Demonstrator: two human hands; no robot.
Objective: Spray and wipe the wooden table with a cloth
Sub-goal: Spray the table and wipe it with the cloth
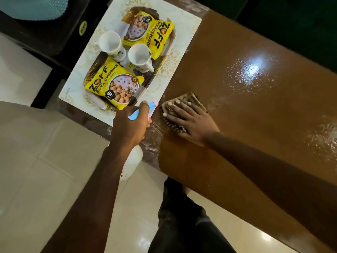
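The wooden table runs from the upper middle to the lower right, brown and glossy, with wet spray droplets shining on its far part. A striped brown cloth lies near the table's left edge. My right hand presses flat on the cloth with straight fingers. My left hand grips a spray bottle by its blue and pink trigger head just left of the cloth. The bottle's white body hangs below the table edge, partly hidden by my wrist.
A white patterned tray sits on the table's left end with two white cups and two yellow snack packets. A dark chair stands behind it. Pale floor tiles lie below.
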